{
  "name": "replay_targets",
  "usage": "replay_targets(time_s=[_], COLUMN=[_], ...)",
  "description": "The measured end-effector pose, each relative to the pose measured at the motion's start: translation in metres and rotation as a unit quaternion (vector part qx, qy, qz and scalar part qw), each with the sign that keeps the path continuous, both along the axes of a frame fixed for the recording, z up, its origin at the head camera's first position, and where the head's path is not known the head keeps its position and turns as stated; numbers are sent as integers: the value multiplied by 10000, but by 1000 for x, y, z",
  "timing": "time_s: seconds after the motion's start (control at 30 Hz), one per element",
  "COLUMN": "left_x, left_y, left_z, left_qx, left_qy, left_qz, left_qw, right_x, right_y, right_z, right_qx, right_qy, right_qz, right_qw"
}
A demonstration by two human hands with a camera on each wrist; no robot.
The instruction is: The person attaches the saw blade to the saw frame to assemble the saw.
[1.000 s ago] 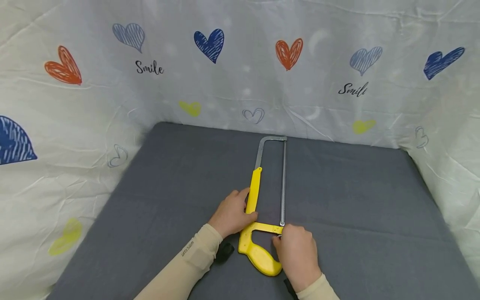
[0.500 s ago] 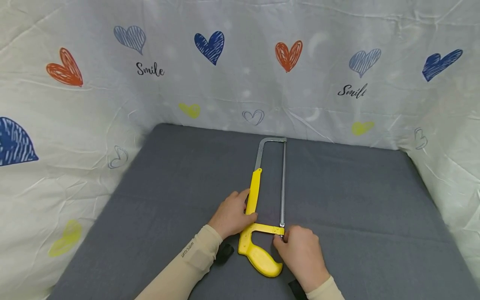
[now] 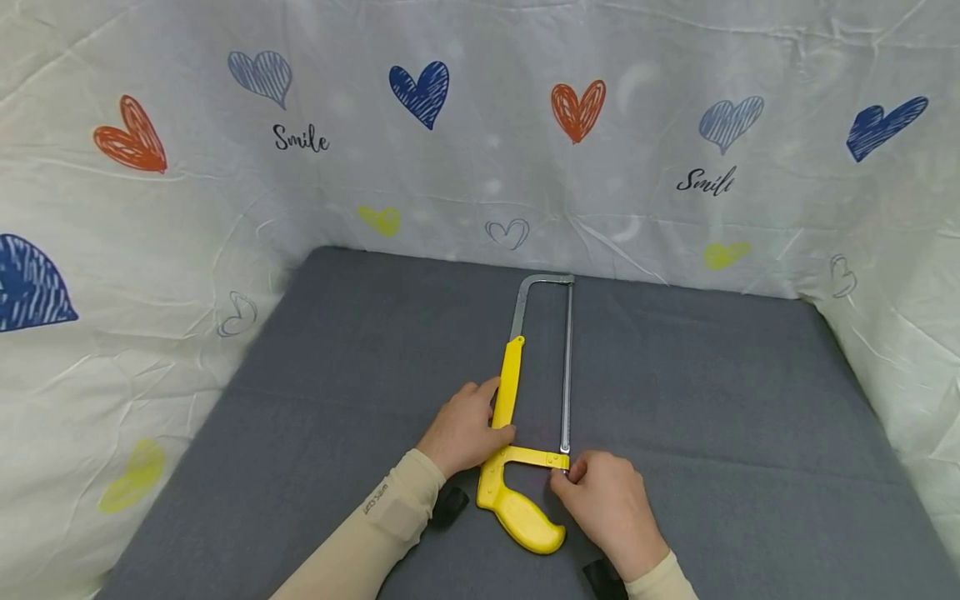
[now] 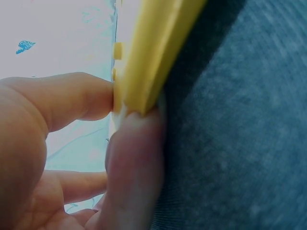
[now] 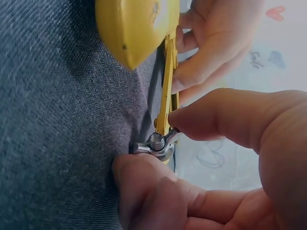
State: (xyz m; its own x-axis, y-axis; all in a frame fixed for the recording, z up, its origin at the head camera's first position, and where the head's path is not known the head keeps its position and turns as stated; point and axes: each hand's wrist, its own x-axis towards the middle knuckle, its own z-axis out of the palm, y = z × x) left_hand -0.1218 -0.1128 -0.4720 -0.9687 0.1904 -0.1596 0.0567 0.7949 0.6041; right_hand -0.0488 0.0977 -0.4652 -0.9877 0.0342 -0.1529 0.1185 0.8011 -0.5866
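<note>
A hacksaw (image 3: 510,375) with a yellow frame and handle lies flat on the grey cloth, its silver blade (image 3: 567,367) on the right side. My left hand (image 3: 461,427) grips the yellow spine between thumb and fingers; the left wrist view shows the fingertips (image 4: 136,139) on its edge. My right hand (image 3: 611,504) is at the near end of the blade. In the right wrist view its thumb and forefinger pinch the metal wing nut (image 5: 158,146), one on each wing, with the threaded bolt end showing in the middle.
Grey cloth (image 3: 337,375) covers the table. White sheets printed with hearts (image 3: 480,167) hang behind and at both sides. The yellow handle (image 3: 528,523) curves close to the left of my right hand. Black wrist-camera parts (image 3: 450,507) show by both wrists.
My right hand has shifted slightly right and turned about the wing nut, uncovering the yellow bracket's end. The left hand and the hacksaw stay in place.
</note>
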Motion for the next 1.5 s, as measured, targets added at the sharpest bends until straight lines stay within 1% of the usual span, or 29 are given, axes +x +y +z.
replay_targets(time_s=[0.2, 0.53, 0.83, 1.13, 1.33, 1.5], left_x=[0, -1, -2, -2, 0, -1], left_y=[1, 3, 5, 4, 1, 0], left_z=[0, 0, 3, 3, 3, 2], left_qx=[-3, 70, 35, 36, -6, -49], left_qy=[-43, 1, -57, -97, -125, -154], left_qz=[19, -88, -15, 4, 87, 76], left_qw=[10000, 9999, 10000, 9999, 9999, 9998], right_x=[-2, -3, -8, -9, -11, -11], right_y=[6, 11, 22, 25, 29, 32], right_z=[-1, 0, -7, -8, -10, -12], right_qx=[-251, -439, -991, -1245, -1485, -1654], right_qy=[-305, -511, -875, -970, -1033, -1056], right_qz=[28, -63, 72, 82, 274, 401], right_qw=[9992, 9977, 9912, 9874, 9831, 9797])
